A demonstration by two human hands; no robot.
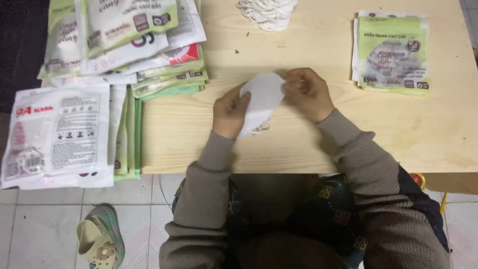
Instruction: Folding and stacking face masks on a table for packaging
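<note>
Both hands' fingers (291, 85) pinch white mask (263, 97) over wood table (318, 144)

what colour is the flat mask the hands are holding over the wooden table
White: the flat fabric mask held between both hands, seen clearly in the head view.

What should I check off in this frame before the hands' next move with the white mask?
1. Both hands on the white mask: ok; left hand and right hand pinch opposite edges.
2. Mask above the wooden table: ok.
3. Ear loops untangled: cannot tell, mostly hidden.
4. Green packet stack squared up: ok.
5. Packet pile at left tidy: not ok, it sprawls off the table edge.
6. White mask pile present: ok.
</note>
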